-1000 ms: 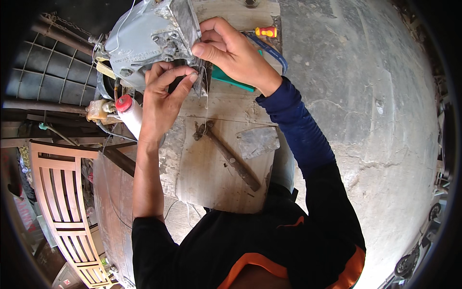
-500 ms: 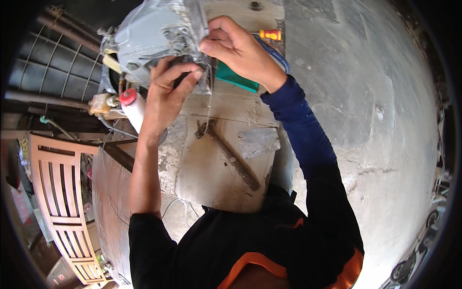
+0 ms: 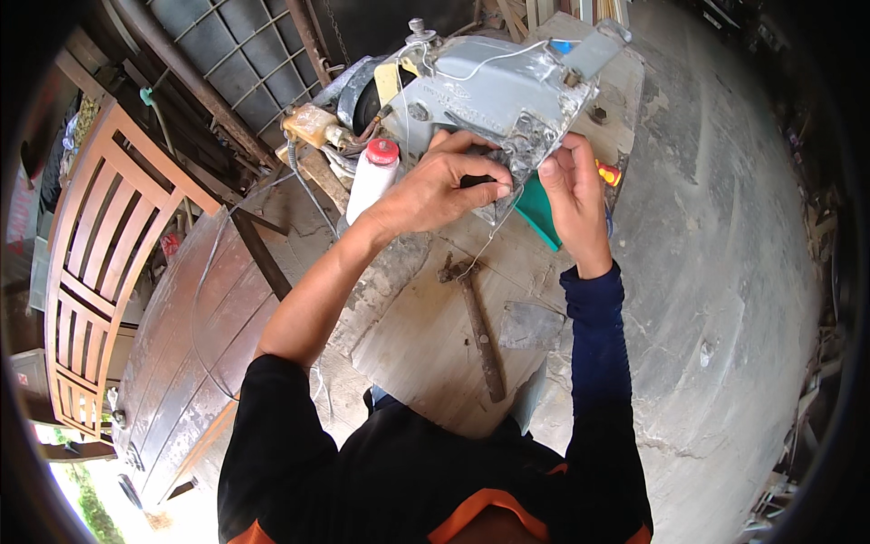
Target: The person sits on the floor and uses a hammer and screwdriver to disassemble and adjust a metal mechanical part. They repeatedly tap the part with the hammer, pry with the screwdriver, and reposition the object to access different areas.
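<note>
A grey machine head [image 3: 494,77], by its look a sewing machine, is set on a wooden top with white thread [image 3: 498,60] running over it. My left hand [image 3: 444,186] is at its lower mechanism, thumb and fingers drawn together; whatever they pinch is hidden. Beside the machine's right end my right hand [image 3: 578,195] has its fingers bent and thumb against the edge; its grip is too small to make out. A thread hangs from between the hands towards a hammer [image 3: 478,326] lying on the board. Behind the right hand lies a green piece [image 3: 540,214].
A white bottle with a red cap [image 3: 381,152] stands left of the machine. A yellow-and-red handle [image 3: 609,173] lies beyond my right hand. A flat grey plate [image 3: 531,326] sits near the hammer. A slatted wooden panel [image 3: 86,272] leans at far left.
The view has swung, so the machine appears further right. My right hand has come down from the machine's upright end part to its lower edge. My left hand stays at the mechanism.
</note>
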A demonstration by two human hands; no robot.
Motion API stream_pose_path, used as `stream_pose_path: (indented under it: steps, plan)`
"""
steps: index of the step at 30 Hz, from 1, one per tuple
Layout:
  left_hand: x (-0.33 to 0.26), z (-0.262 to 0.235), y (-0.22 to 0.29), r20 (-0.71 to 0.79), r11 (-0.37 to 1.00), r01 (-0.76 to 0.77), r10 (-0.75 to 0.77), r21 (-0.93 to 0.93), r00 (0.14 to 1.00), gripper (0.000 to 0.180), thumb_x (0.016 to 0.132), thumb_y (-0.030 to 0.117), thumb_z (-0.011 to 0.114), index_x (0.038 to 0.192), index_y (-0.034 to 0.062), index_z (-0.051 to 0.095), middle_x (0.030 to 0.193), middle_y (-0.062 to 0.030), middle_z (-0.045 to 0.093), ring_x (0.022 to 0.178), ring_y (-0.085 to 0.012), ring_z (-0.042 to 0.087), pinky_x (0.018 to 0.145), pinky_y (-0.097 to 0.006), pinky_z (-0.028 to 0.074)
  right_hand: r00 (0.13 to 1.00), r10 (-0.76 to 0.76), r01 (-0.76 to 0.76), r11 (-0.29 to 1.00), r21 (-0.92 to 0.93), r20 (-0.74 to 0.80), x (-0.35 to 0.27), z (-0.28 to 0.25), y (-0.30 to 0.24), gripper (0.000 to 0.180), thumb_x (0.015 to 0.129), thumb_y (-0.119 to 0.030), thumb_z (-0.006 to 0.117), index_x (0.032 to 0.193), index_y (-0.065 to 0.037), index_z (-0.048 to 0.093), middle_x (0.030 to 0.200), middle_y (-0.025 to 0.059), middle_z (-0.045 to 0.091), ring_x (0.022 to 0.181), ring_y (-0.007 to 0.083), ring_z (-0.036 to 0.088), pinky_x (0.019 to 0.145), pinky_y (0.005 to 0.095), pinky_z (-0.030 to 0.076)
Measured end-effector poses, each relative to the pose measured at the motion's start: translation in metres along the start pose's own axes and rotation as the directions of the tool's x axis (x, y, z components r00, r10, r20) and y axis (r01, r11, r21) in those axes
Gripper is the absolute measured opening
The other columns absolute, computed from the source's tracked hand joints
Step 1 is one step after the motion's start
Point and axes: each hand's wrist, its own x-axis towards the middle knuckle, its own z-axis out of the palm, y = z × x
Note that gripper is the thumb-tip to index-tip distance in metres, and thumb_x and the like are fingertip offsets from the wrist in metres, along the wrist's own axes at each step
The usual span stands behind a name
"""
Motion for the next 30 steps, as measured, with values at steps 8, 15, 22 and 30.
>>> stream_pose_path:
  steps: [8, 15, 22, 30]
  plan:
    - [-0.009, 0.006, -0.014, 0.003, 0.984, -0.178, 0.178, -0.018, 0.984, 0.018, 0.083, 0.026, 0.072, 0.099, 0.0166, 0.074, 0.117, -0.0116, 0.058, 0.109, -0.0282, 0.043, 0.098, -0.037, 0.033, 0.994, -0.082, 0.082, 0.997, 0.008, -0.072, -0.024, 0.012, -0.004, 0.038, 0.096, -0.012, 0.057, 0.127, 0.002, 0.039, 0.12, 0.0139, 0.055, 0.107, 0.0147, 0.054, 0.092, 0.0281, 0.042]
    - [0.01, -0.003, -0.017, 0.012, 0.99, -0.143, 0.143, -0.015, 0.99, 0.02, 0.085, 0.025, 0.071, 0.103, 0.0154, 0.073, 0.12, -0.0171, 0.056, 0.109, -0.0287, 0.043, 0.099, -0.036, 0.034, 0.995, 0.072, -0.075, 0.997, -0.031, -0.075, -0.003, 0.002, 0.009, 0.037, 0.098, -0.018, 0.056, 0.126, 0.001, 0.041, 0.12, 0.0115, 0.053, 0.107, 0.0142, 0.052, 0.094, 0.0285, 0.04]
    - [0.008, 0.01, -0.014, -0.071, 0.994, -0.11, 0.111, 0.013, 0.991, 0.021, 0.085, 0.022, 0.07, 0.104, 0.0148, 0.073, 0.122, -0.0154, 0.056, 0.108, -0.0278, 0.044, 0.095, -0.036, 0.038, 0.985, -0.114, 0.119, 0.992, 0.033, -0.127, 0.0, 0.024, 0.024, 0.07, 0.082, -0.024, 0.077, 0.13, 0.002, 0.032, 0.127, 0.0142, 0.044, 0.114, 0.0202, 0.046, 0.099, 0.0355, 0.039]
    - [0.02, 0.021, -0.007, -0.124, 0.998, -0.056, 0.059, 0.031, 0.991, 0.026, 0.084, 0.02, 0.069, 0.11, 0.0147, 0.072, 0.125, -0.0147, 0.057, 0.112, -0.0333, 0.045, 0.096, -0.041, 0.041, 0.946, 0.025, 0.016, 0.992, 0.124, -0.323, 0.022, 0.026, 0.043, 0.072, 0.077, -0.01, 0.079, 0.129, 0.002, 0.03, 0.126, 0.0149, 0.045, 0.112, 0.0201, 0.05, 0.094, 0.0326, 0.044]
